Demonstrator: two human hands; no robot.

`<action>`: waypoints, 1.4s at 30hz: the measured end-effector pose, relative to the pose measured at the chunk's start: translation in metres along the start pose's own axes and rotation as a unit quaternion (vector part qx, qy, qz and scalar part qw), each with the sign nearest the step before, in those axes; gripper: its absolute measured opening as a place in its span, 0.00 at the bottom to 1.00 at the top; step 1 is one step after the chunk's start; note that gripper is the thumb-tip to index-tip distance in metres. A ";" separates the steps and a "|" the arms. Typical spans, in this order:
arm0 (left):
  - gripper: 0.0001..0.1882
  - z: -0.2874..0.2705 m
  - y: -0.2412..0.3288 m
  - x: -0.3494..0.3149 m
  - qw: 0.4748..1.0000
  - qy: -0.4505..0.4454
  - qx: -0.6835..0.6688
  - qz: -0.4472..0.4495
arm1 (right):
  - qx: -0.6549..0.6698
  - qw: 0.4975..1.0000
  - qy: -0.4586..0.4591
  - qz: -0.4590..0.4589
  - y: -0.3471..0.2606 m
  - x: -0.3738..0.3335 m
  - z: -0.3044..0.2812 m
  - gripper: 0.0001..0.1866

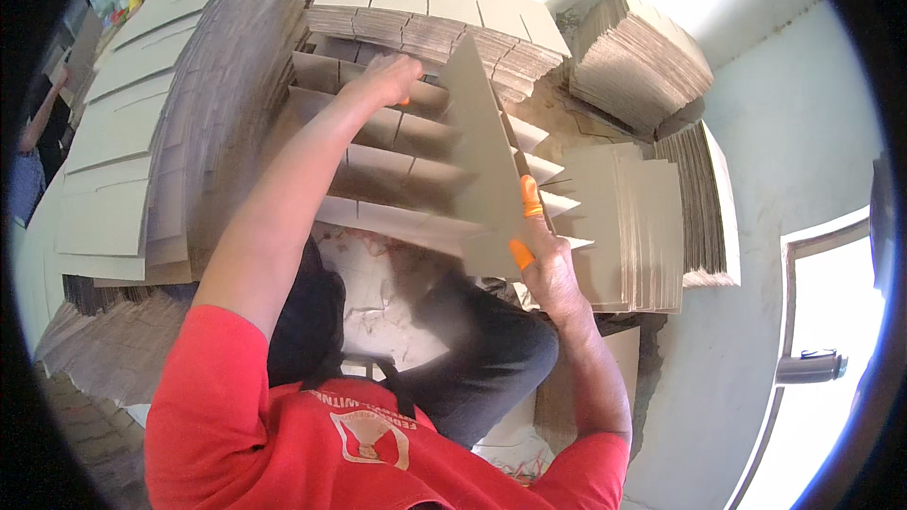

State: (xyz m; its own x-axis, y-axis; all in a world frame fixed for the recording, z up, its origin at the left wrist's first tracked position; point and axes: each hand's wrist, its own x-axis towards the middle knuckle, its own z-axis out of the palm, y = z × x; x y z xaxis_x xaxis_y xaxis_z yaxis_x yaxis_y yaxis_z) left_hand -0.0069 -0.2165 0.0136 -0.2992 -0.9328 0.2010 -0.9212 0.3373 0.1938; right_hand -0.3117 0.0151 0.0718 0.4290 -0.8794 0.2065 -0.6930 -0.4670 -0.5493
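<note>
My right hand (553, 269), with orange finger covers on thumb and index finger, grips the near edge of a flat cardboard sheet (482, 146) that stands tilted on edge. Left of that sheet, several slotted cardboard strips (406, 175) stand upright in parallel rows, and their pointed ends show past its right side. My left hand (385, 82) reaches over to the farthest strips. Its fingers are curled, with one orange finger cover showing; whatever lies between them is hidden.
A stack of slotted cardboard (425, 0) lies beyond the rows. Long piles of cardboard (142, 104) rise at the left. More cardboard bundles (642, 57) and upright sheets (633, 227) stand at the right, near a wall (794, 123). Another person's arm (42, 109) shows at the far left.
</note>
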 end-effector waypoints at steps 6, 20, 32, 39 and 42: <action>0.08 0.021 -0.001 -0.011 0.998 0.010 -0.044 0.052 | 0.032 0.998 -0.025 0.042 0.005 0.010 0.000 0.44; 0.09 0.012 0.019 -0.016 0.999 0.026 -0.045 -0.009 | -0.063 0.991 -0.113 0.045 0.024 0.024 0.036 0.43; 0.09 -0.018 0.037 -0.029 0.966 0.014 -0.197 0.164 | -0.339 0.900 0.227 0.154 0.095 -0.046 -0.015 0.27; 0.17 0.001 0.057 -0.022 0.984 -0.068 -0.119 0.111 | -0.418 0.850 0.079 0.311 0.186 -0.114 -0.054 0.38; 0.22 -0.008 0.076 -0.014 0.980 0.048 -0.137 0.137 | -0.401 0.867 0.111 0.275 0.205 -0.122 -0.043 0.34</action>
State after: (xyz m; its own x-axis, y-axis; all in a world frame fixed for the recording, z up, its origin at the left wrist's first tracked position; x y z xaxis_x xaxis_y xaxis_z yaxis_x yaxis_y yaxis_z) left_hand -0.0702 -0.1767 0.0331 -0.4897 -0.7902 0.3685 -0.7035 0.6078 0.3683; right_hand -0.5313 0.0228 -0.0313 -0.1536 -0.9441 0.2918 -0.9756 0.1918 0.1069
